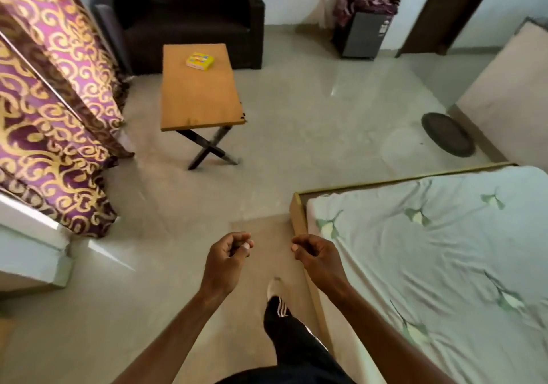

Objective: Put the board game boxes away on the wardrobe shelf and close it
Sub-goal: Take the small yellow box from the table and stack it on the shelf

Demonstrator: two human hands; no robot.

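we judge this the fetching step: left grip [228,254] and right grip [315,253] hang released, fingers loosely curled on nothing. the yellow game box [200,61] lies well ahead of both, on the table [201,101]; next we must step close and grasp it.

We have one view, worn on the head, facing forward and down: our left hand [228,253] and right hand [314,254] near below, table [198,93] farther ahead, bed [430,250] right
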